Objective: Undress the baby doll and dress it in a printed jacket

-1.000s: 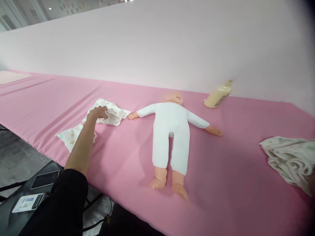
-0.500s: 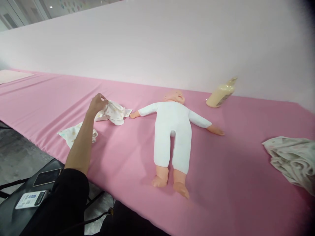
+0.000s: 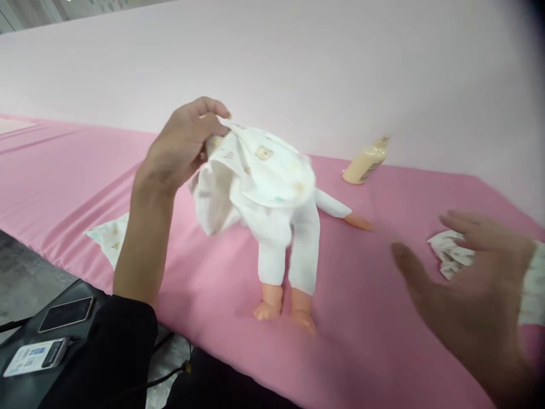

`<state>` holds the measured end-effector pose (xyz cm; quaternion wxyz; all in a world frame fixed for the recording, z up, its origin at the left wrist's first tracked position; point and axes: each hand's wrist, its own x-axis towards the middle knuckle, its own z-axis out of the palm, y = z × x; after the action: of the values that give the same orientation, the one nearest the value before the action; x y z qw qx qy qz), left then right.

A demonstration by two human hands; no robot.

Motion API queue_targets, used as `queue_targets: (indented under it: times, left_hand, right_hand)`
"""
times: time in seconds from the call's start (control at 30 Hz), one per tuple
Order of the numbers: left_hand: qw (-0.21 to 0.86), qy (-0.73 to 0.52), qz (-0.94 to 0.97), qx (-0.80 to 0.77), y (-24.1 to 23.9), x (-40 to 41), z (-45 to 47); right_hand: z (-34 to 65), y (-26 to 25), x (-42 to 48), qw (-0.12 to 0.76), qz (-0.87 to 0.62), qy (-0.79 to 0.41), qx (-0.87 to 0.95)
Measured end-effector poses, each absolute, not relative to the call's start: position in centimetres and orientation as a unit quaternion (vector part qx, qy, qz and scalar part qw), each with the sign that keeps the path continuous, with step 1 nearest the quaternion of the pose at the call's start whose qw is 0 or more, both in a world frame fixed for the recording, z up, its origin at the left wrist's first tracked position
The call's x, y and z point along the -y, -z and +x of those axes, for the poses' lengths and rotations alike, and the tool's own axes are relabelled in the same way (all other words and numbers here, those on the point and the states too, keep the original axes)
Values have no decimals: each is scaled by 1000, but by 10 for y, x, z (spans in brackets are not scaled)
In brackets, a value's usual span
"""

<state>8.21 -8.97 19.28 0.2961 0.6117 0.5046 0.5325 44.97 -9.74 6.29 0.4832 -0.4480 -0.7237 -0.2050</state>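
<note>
My left hand (image 3: 187, 139) is closed on the edge of a white printed baby garment (image 3: 264, 165), its cloth hanging in folds, slightly blurred. Behind the garment a baby doll (image 3: 304, 244) lies on its back on the pink-covered table (image 3: 361, 341); its head and most of its trunk are hidden. The doll's legs and one outstretched arm still show. Above the table at the right, my right hand (image 3: 481, 284) is open, thumb and fingers apart, with nothing in it. A crumpled pale cloth (image 3: 453, 253) lies partly behind it.
A cream pump bottle (image 3: 364, 165) lies tilted near the white wall (image 3: 361, 68). Another printed cloth (image 3: 110, 236) lies by my left forearm. A phone (image 3: 67, 314) and a badge card (image 3: 34, 357) rest on a dark chair seat (image 3: 80, 287) at the lower left.
My left hand has lifted the garment off the table and carried it right, in front of the doll. My right hand has come into view at the right.
</note>
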Motion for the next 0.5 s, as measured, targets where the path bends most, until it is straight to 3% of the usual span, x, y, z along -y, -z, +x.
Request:
queue_targets:
  times: [0.13, 0.3, 0.5]
  left_hand:
    - [371, -431, 662, -489, -176, 91, 125]
    - [449, -353, 686, -451, -158, 95, 155]
    - [523, -323, 681, -398, -143, 90, 163]
  right_hand:
    - [393, -92, 135, 468, -324, 153, 808]
    - [354, -109, 146, 384, -273, 167, 866]
    - [356, -113, 138, 453, -321, 114, 824]
